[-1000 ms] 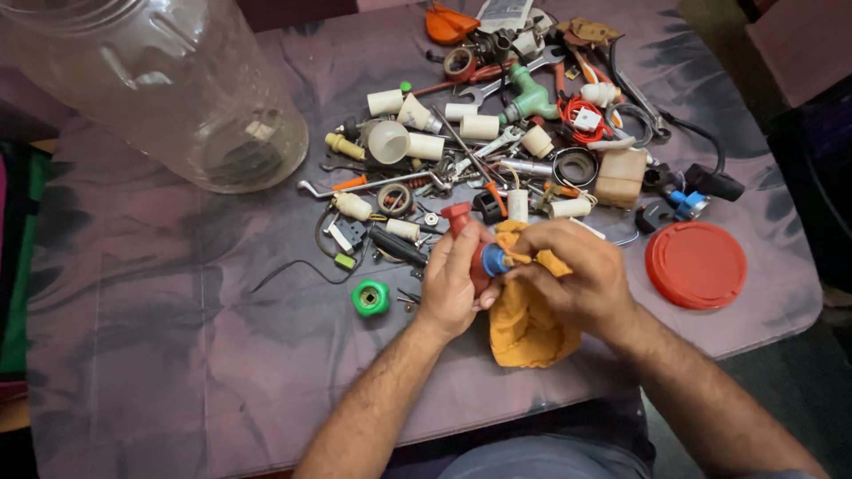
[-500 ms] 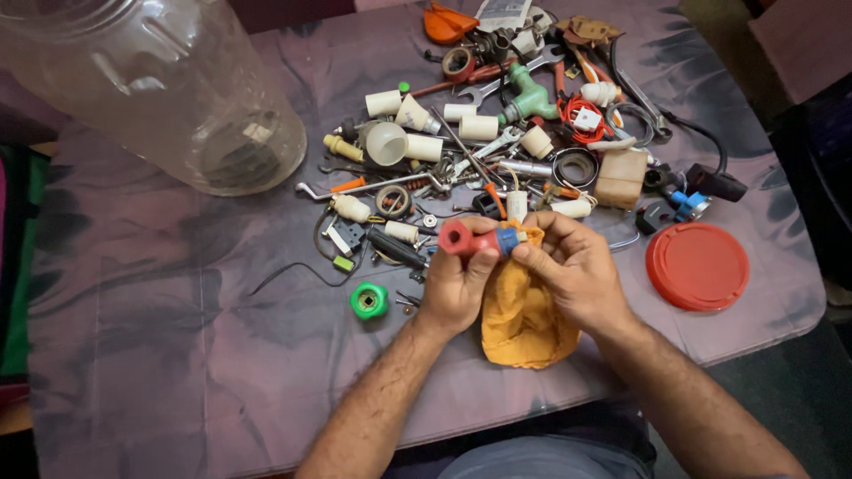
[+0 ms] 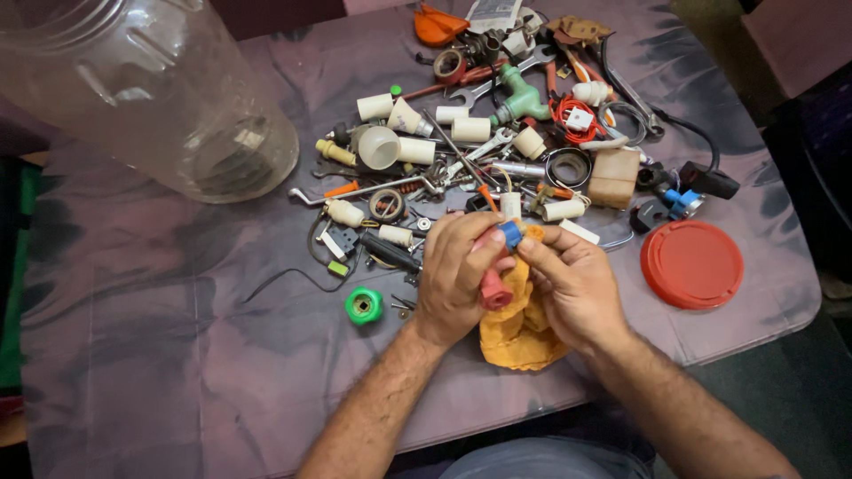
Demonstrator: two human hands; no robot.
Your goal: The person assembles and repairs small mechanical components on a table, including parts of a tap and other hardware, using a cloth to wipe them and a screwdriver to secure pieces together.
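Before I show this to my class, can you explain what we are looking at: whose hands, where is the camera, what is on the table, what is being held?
The camera sits on a person's head, looking down at their own bare hands. The left hand grips a red tube-shaped piece; the right hand pinches a small blue part at its top. Under them lies an orange cloth. On the purple-grey table cover are scattered small tools and white fittings, a green ring, a red round lid and a large clear plastic jar lying on its side.
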